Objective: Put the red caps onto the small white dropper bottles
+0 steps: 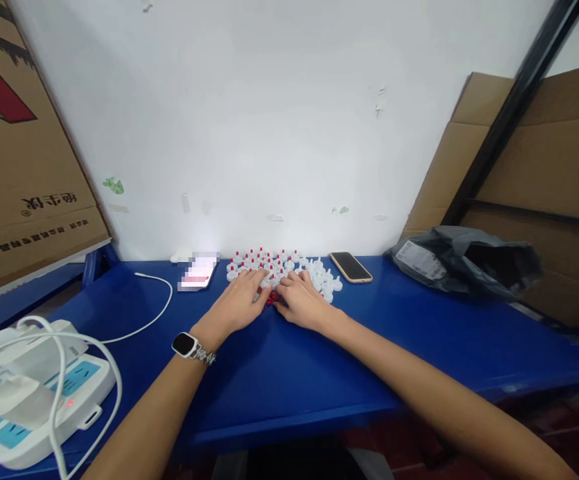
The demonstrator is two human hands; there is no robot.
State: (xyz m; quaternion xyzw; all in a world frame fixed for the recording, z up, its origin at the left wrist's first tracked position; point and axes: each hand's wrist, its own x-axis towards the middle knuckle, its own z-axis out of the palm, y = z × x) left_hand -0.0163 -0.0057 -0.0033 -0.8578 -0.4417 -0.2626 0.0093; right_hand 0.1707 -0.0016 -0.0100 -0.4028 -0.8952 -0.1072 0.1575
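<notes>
Several small white plastic caps with red tips (282, 261) stand in a cluster on the blue table (279, 373), near the white wall. My left hand (237, 303), with a watch on its wrist, lies on the near left edge of the cluster, fingers stretched over the caps. Beside it my right hand (300, 301) rests with its fingertips among the caps. Small red pieces (270, 301) show on the table between the two hands. What either hand pinches is hidden by the fingers.
A phone (351, 267) lies right of the caps, another phone (198, 272) left of them with a white cable (155, 313). A power strip (24, 400) sits at the near left. A grey plastic bag (464, 259) lies at the right. Cardboard boxes (14, 147) flank both sides.
</notes>
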